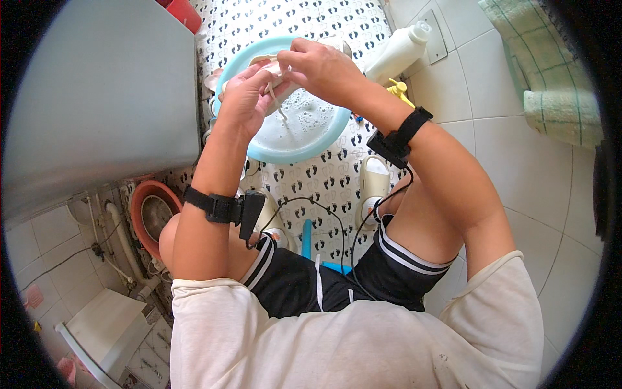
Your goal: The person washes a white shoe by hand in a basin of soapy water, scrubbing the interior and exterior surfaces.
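Both hands hold a pale, whitish shoe (pixel 280 72) directly above the light blue basin (pixel 259 150), which serves as the landmark here. The shoe looks wet and cream-coloured, with a loose lace dangling from it toward the soapy water in the basin. The left hand (pixel 245 97) has its grip clamped around the near end of the shoe; the right hand (pixel 319 65) has its fingers pinched together on the shoe's upper part, over the basin's far side.

Beyond the basin to the right, a white plastic bottle (pixel 396 50) with a clear cap lies tilted on the footprint-patterned mat (pixel 324 175); any label on it cannot be made out. Just nearer than the bottle sits a small yellow object (pixel 400 91). Near the basin's front right, a cream slipper (pixel 372 185) rests on the mat. To the basin's lower left stands an orange-brown tub (pixel 144 201).
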The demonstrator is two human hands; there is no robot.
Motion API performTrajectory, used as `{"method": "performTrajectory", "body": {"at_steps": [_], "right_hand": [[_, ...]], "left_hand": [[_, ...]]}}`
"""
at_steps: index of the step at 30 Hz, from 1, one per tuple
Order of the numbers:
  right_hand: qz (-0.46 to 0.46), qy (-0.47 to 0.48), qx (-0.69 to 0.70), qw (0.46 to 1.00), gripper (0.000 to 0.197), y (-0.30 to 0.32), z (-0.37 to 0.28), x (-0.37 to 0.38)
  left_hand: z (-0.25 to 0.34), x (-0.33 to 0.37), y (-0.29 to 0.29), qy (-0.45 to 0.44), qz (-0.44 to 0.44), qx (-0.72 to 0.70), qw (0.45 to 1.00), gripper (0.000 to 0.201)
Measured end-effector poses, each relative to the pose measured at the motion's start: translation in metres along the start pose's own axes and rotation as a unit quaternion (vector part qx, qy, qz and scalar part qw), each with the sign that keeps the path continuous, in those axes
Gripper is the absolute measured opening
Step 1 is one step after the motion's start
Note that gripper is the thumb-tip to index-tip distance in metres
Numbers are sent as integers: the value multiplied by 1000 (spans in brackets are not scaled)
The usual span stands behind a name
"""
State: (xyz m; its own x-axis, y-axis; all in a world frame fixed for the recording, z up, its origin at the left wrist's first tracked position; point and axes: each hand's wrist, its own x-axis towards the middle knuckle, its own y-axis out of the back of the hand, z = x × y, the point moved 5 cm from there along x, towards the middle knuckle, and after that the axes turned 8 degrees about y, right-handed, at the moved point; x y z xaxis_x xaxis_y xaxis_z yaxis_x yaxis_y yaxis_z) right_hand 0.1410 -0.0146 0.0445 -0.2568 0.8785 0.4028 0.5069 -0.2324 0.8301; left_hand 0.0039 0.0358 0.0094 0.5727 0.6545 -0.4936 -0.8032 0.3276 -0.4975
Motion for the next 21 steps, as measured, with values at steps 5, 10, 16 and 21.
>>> {"method": "performTrajectory", "body": {"at_steps": [5, 10, 16, 21], "right_hand": [[-7, 45, -37, 998, 18, 5, -2, 1], [-29, 67, -62, 995, 17, 5, -1, -1], [12, 105, -40, 994, 16, 4, 1, -3], [-14, 64, 2, 998, 17, 8, 0, -1]], "left_hand": [[2, -3, -5, -9, -15, 26, 1000, 41], [5, -2, -6, 1, -26, 161, 987, 41], [10, -11, -12, 21, 63, 216, 974, 39], [14, -11, -8, -53, 41, 313, 947, 46]]}}
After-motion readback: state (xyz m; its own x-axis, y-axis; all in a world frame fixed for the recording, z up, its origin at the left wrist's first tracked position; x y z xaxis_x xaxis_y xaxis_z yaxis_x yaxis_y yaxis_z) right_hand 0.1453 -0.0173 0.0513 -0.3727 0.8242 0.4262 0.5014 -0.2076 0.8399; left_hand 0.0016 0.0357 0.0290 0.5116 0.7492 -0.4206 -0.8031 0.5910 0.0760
